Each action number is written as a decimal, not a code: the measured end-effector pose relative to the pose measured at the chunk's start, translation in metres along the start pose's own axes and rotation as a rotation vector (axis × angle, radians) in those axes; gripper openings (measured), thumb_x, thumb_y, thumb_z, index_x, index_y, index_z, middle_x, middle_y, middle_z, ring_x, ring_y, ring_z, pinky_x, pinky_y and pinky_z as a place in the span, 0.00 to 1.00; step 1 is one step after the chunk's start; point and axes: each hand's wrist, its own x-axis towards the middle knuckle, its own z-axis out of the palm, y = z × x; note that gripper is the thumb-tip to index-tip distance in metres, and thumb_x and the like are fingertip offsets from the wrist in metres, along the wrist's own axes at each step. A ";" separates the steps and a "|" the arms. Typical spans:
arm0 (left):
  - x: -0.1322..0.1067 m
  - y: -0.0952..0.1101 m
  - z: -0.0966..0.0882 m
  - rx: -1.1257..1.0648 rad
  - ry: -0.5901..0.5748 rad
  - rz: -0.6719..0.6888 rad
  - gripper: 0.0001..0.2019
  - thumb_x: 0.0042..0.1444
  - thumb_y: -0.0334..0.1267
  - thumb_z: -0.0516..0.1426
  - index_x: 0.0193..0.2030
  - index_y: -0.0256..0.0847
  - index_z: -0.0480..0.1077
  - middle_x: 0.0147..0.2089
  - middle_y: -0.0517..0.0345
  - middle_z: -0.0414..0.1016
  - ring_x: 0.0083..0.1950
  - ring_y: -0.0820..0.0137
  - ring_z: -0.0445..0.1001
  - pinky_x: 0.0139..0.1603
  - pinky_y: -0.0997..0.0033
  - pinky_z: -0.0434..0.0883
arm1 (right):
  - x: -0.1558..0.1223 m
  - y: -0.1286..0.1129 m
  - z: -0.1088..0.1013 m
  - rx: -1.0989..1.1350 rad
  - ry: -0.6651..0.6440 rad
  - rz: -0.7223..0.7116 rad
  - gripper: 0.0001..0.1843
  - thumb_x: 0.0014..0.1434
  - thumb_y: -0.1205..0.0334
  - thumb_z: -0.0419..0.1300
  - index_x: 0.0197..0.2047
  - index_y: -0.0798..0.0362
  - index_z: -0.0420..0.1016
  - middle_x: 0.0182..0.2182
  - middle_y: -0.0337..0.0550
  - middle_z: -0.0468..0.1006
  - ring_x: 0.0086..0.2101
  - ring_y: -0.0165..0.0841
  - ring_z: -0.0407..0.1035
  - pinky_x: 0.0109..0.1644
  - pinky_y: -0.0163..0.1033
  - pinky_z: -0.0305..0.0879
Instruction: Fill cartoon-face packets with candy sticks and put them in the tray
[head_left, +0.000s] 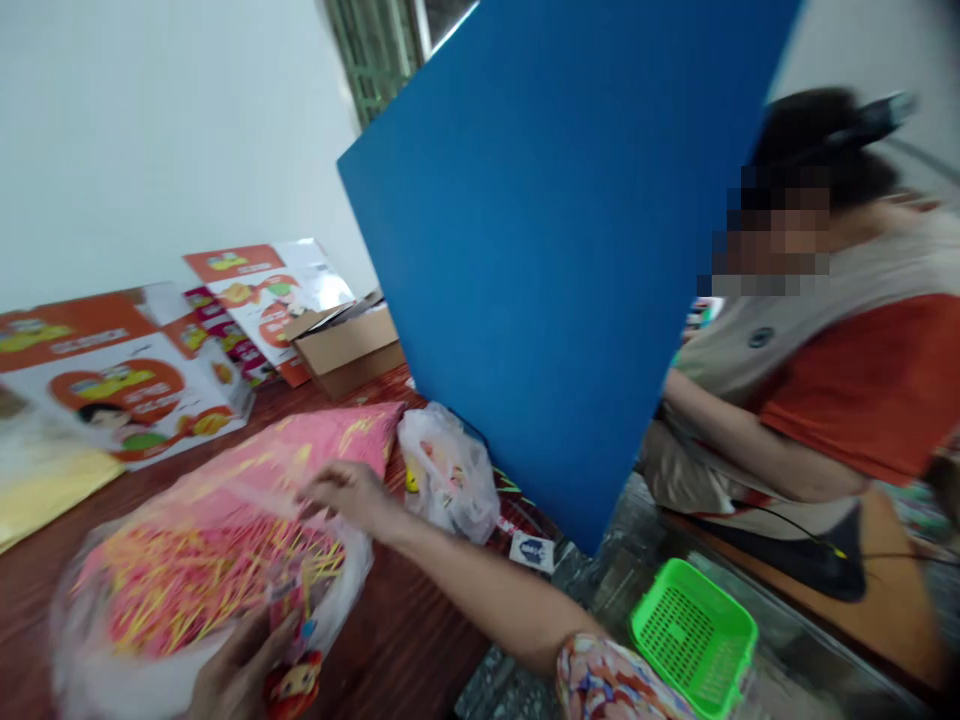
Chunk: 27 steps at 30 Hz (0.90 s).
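Observation:
My left hand (241,662) is closed around a small clear-and-pink packet (285,600), which has thin yellow sticks at its side. A red cartoon-face piece (294,688) hangs just below that hand; whether it belongs to the packet I cannot tell. My right hand (351,497), slightly blurred, is over the right rim of a big clear plastic bag (345,610). Its fingers are bent and apart, with nothing visible between them. Inside the bag lies a heap of thin pink and yellow sticks (210,575), with pink packaging (300,450) behind it.
A white plastic bag (448,470) sits beside a large tilted blue panel (540,250). Printed cartons (135,385) and an open cardboard box (349,352) line the wall. A green basket (696,635) is at lower right, near another seated person (840,370).

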 end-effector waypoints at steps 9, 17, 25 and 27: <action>-0.018 0.014 0.001 -0.552 0.031 -0.042 0.19 0.41 0.40 0.71 0.41 0.35 0.78 0.37 0.52 0.82 0.35 0.68 0.79 0.39 0.70 0.75 | -0.007 0.031 0.008 0.015 0.040 0.149 0.15 0.51 0.48 0.62 0.31 0.51 0.67 0.19 0.27 0.65 0.18 0.23 0.59 0.22 0.28 0.56; -0.023 -0.005 -0.030 -0.470 0.129 0.045 0.13 0.44 0.37 0.70 0.36 0.33 0.80 0.32 0.56 0.81 0.31 0.72 0.74 0.37 0.73 0.70 | -0.027 0.068 0.071 -0.111 -0.188 0.182 0.17 0.43 0.48 0.67 0.28 0.52 0.71 0.23 0.31 0.65 0.26 0.25 0.60 0.30 0.31 0.57; -0.040 -0.017 -0.060 -0.530 0.181 0.033 0.13 0.45 0.39 0.70 0.37 0.33 0.82 0.31 0.54 0.82 0.32 0.71 0.75 0.39 0.71 0.71 | -0.027 0.083 0.102 -0.180 -0.220 0.168 0.15 0.50 0.50 0.64 0.23 0.50 0.66 0.17 0.29 0.53 0.20 0.25 0.48 0.25 0.33 0.44; -0.045 -0.022 -0.068 -0.497 0.197 0.038 0.13 0.45 0.40 0.70 0.36 0.34 0.82 0.31 0.54 0.82 0.32 0.70 0.75 0.38 0.72 0.70 | -0.028 0.084 0.110 -0.197 -0.208 0.148 0.15 0.51 0.49 0.64 0.25 0.50 0.69 0.17 0.29 0.55 0.20 0.25 0.48 0.24 0.33 0.44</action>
